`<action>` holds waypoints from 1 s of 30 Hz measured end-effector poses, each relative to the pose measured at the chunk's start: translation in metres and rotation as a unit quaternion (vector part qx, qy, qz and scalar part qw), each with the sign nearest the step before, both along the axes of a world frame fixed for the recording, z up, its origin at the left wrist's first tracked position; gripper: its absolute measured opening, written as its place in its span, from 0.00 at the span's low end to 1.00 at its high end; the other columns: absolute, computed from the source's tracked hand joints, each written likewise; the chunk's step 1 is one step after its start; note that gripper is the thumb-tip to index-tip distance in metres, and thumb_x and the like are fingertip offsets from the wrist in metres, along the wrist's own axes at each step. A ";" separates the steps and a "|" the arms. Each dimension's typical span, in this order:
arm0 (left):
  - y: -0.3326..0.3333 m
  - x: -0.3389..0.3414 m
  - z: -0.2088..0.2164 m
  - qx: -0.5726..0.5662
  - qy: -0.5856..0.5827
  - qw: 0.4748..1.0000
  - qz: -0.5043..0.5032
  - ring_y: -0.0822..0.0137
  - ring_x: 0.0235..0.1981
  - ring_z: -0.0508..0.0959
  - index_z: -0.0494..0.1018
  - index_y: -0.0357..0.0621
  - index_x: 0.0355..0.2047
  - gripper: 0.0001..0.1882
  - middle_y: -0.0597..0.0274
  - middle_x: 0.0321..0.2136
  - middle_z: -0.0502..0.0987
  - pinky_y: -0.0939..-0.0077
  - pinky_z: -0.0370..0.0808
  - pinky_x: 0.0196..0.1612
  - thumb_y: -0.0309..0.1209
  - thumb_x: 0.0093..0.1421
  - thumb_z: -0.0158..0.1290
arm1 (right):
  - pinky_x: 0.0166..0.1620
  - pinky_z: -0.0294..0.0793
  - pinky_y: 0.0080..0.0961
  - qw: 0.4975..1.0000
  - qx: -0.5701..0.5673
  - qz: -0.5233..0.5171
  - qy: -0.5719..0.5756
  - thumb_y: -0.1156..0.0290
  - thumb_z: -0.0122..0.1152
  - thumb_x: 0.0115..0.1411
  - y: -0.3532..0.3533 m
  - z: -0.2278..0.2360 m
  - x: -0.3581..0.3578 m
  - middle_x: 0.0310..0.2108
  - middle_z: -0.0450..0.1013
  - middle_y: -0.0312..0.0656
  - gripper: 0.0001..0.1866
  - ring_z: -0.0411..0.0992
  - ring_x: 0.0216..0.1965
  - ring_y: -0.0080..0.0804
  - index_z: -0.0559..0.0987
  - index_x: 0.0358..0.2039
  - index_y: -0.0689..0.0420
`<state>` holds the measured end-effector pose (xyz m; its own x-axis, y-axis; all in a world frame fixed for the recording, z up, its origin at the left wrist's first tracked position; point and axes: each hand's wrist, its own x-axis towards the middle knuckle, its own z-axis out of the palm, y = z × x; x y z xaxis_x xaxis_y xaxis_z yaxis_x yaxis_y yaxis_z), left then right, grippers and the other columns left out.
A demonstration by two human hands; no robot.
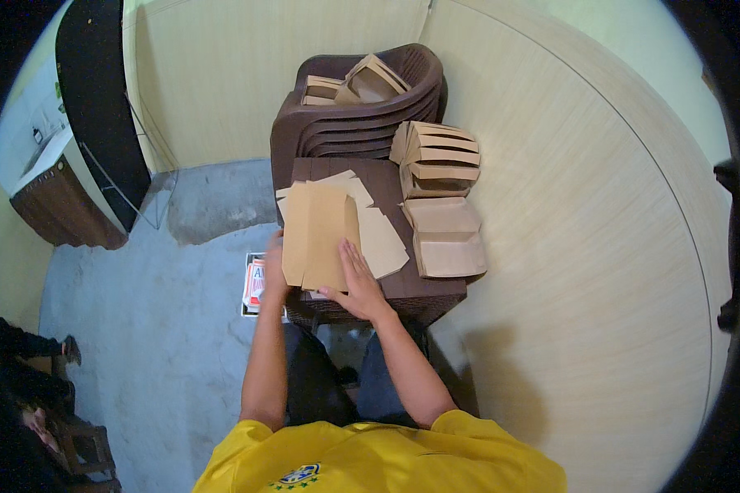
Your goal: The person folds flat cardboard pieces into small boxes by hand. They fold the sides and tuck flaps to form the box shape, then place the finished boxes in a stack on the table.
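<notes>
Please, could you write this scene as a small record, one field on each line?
Left hand: at left edge of creased cardboard piece; blurred, grip unclear
Right hand: laid on the piece's lower right part, fingers extended
Underneath: flat cardboard blanks on brown table
Table's right side: nested boxes, open box nearer the person
Behind table: stacked brown chairs with more boxes on top
Left of table: red-and-white printed item, low down

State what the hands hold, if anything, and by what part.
The right hand lies open on the top cardboard at its near right, not closed around it. The left hand is at the cardboard's left edge, too blurred to tell any grip.
</notes>
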<state>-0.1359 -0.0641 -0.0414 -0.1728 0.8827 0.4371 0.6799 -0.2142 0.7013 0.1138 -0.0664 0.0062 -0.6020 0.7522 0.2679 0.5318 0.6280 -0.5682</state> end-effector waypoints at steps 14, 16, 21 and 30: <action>0.052 0.082 0.027 -0.132 0.268 0.954 -0.025 0.53 0.81 0.53 0.66 0.68 0.76 0.27 0.66 0.79 0.59 0.46 0.46 0.82 0.47 0.80 0.39 | 0.82 0.37 0.52 0.979 0.035 -0.068 -0.188 0.25 0.51 0.67 -0.042 0.005 0.020 0.81 0.42 0.67 0.64 0.39 0.83 0.60 0.49 0.77 0.76; 0.050 0.082 0.020 -0.141 0.273 0.951 -0.023 0.54 0.81 0.53 0.65 0.69 0.76 0.27 0.67 0.80 0.58 0.46 0.46 0.82 0.48 0.80 0.39 | 0.82 0.37 0.55 0.983 0.025 -0.082 -0.163 0.25 0.49 0.68 -0.052 0.003 0.024 0.81 0.42 0.66 0.64 0.39 0.83 0.59 0.48 0.77 0.76; 0.054 0.079 0.025 -0.153 0.277 0.948 -0.042 0.53 0.81 0.52 0.64 0.68 0.77 0.27 0.67 0.80 0.58 0.45 0.46 0.82 0.47 0.79 0.40 | 0.81 0.30 0.61 0.963 0.005 -0.147 -0.225 0.23 0.40 0.69 -0.010 0.000 -0.001 0.83 0.43 0.59 0.63 0.38 0.84 0.51 0.48 0.79 0.72; 0.051 0.083 0.031 -0.157 0.309 0.938 -0.026 0.53 0.82 0.51 0.61 0.68 0.78 0.31 0.66 0.80 0.58 0.46 0.45 0.82 0.43 0.76 0.45 | 0.80 0.23 0.61 0.951 -0.030 -0.172 -0.256 0.20 0.25 0.69 0.106 0.011 -0.037 0.83 0.44 0.51 0.61 0.35 0.85 0.40 0.50 0.81 0.65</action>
<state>-0.0526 -0.0131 -0.0099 0.0748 0.9848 0.1571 0.9714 -0.1075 0.2119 0.0770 0.0400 0.0168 -0.3576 0.9328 -0.0440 0.9165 0.3415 -0.2084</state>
